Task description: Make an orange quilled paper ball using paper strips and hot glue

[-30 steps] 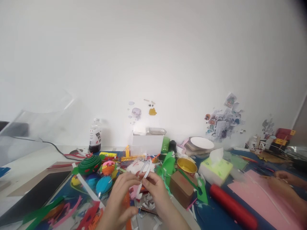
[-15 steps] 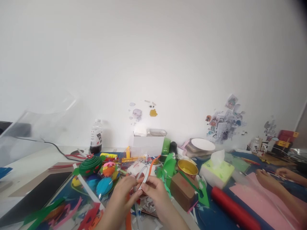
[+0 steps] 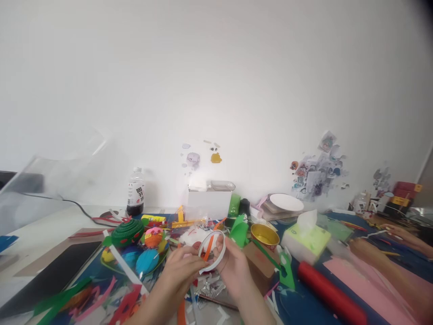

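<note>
Ahead of me a white paper strip [image 3: 213, 266] is bent round into a wide loop, held up over the cluttered table. My left hand [image 3: 181, 270] is closed, its fingertips at the loop's lower left edge by a strip end. The fingers of my right hand [image 3: 235, 267] curl round the loop's right side, some of them inside it. Through the loop shows an orange strip [image 3: 209, 247]. Below my hands lie crinkled silver scraps [image 3: 214, 289]. To the right stands a brown box [image 3: 259, 266].
On the left, a green coiled dome [image 3: 127, 233] sits by colourful balls on a plate. A gold tin [image 3: 265, 235], a tissue pack [image 3: 306, 241] and a red roll [image 3: 329, 293] are to the right. At far right another person's hands [image 3: 402, 237] hold a thin white piece.
The white strip has opened from a narrow loop into a wider, rounder one. My right hand has shifted right and turned, its fingers now in the loop. The other person's hands have moved apart.
</note>
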A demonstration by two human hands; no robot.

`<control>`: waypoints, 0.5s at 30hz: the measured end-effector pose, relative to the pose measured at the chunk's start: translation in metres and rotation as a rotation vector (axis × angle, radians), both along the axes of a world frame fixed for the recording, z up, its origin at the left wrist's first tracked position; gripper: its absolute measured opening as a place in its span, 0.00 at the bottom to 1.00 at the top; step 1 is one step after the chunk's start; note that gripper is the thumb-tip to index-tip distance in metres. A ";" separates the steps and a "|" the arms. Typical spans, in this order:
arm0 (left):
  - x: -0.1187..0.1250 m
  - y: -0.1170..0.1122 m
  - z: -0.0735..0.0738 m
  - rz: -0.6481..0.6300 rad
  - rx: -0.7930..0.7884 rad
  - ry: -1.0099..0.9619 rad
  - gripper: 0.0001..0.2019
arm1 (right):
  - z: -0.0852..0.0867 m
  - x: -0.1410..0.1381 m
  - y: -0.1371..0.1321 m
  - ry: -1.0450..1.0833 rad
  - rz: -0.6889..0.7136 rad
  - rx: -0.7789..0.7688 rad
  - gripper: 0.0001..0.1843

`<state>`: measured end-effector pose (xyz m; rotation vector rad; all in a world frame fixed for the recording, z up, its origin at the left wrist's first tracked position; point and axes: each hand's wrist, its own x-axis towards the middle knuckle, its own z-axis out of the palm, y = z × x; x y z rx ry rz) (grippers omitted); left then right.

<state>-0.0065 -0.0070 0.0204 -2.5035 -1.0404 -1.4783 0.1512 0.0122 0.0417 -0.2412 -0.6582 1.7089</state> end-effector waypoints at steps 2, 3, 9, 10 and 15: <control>0.000 0.000 0.000 -0.020 -0.012 0.014 0.10 | -0.002 0.000 0.002 0.019 0.021 -0.028 0.08; -0.001 0.000 0.000 -0.023 -0.021 0.018 0.09 | -0.003 -0.001 0.002 0.017 0.026 -0.032 0.08; -0.004 -0.004 0.006 -0.001 -0.089 0.021 0.04 | -0.003 -0.008 -0.003 -0.088 0.039 0.078 0.08; -0.004 -0.004 0.007 0.000 -0.094 0.013 0.05 | -0.004 -0.009 -0.004 -0.119 0.032 0.107 0.09; -0.006 -0.005 0.005 0.031 0.003 -0.117 0.15 | -0.010 -0.014 -0.004 -0.373 -0.063 0.207 0.12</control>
